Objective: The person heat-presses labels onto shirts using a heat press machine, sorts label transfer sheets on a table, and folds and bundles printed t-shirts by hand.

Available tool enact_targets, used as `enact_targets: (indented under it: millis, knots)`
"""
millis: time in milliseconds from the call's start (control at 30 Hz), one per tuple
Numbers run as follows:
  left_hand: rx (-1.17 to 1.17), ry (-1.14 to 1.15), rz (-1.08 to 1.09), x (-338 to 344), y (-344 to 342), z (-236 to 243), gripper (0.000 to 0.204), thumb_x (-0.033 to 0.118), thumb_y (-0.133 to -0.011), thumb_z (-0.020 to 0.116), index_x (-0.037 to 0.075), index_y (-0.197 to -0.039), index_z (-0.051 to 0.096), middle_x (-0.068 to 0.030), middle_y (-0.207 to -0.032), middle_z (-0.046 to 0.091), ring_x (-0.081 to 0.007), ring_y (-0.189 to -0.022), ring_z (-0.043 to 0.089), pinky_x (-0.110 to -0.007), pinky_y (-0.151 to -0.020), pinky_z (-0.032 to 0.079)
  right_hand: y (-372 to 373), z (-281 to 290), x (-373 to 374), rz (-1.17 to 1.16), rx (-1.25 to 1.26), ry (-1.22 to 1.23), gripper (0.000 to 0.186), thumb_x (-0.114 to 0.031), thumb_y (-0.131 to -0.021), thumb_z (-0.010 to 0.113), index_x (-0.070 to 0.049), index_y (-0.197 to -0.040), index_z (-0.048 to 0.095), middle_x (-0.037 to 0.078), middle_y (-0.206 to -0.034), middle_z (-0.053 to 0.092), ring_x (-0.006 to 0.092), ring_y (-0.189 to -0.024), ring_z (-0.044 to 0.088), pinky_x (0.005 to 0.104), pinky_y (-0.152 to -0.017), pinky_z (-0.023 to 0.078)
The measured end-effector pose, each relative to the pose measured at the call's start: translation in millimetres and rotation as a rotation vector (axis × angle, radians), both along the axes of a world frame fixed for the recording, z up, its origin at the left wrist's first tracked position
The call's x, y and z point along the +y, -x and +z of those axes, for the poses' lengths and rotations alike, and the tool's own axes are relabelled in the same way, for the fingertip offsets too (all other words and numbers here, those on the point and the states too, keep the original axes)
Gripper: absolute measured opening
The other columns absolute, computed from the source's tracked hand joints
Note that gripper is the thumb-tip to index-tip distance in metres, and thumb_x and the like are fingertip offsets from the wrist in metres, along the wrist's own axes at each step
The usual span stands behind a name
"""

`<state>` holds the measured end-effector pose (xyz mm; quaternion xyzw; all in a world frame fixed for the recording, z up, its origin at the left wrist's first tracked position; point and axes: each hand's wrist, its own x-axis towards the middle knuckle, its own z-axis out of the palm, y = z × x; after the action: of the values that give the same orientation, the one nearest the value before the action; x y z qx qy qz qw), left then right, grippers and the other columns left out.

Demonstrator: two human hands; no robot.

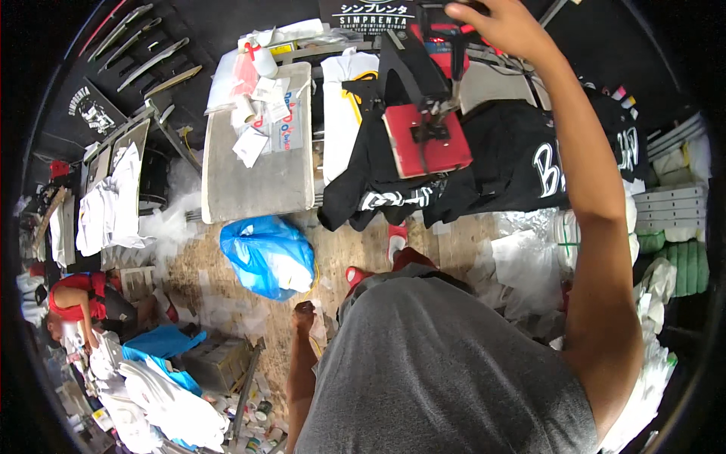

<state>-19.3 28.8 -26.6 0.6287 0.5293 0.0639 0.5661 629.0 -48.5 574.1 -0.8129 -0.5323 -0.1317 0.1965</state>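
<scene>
My right arm reaches far forward, and my right hand [505, 27] is closed around the handle at the top of a black heat press [412, 68]. Its red rectangular platen [427, 142] lies down on black printed T-shirts [499, 136] spread along the bench. White lettering shows on the black cloth on both sides of the platen. Low by my left side hangs my left hand [303, 314], curled into a fist with nothing visible in it.
Left of the press, a worn grey board [257, 178] carries papers and a white bottle [263, 62]. A blue plastic bag [266, 257] sits on the floor near my feet. Clear plastic [522, 280] lies right. At far left, a person in red [76, 299] bends over white garments.
</scene>
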Motion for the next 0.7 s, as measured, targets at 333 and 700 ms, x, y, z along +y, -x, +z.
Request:
enact_targets:
  millis: [333,700]
  knots:
    - [-0.238,0.078,0.144,32.7,-54.2,57.4,0.033,0.024,-0.102,0.056,-0.005,-0.117,0.062,-0.0153,-0.101,0.071,-0.0211,-0.088,0.068,-0.033,-0.074,0.058,187.5,-178.5,-28.5,-0.02,0.005,0.687,0.087,-0.025,-0.083,0.075,-0.018,-0.155,0.027,0.012,-0.159,0.026,0.0448,-0.129,0.043,0.0524,-0.107,0.039]
    - [-1.31,-0.673,-0.164,65.8,-101.3,536.0,0.016,0.01,-0.09,0.07,0.001,-0.102,0.067,-0.0087,-0.091,0.069,-0.0185,-0.083,0.067,-0.03,-0.075,0.053,171.9,-228.5,-18.5,0.168,0.124,0.347,0.08,-0.017,-0.073,0.081,-0.008,-0.143,0.045,0.02,-0.147,0.043,0.0409,-0.134,0.043,0.0491,-0.112,0.034]
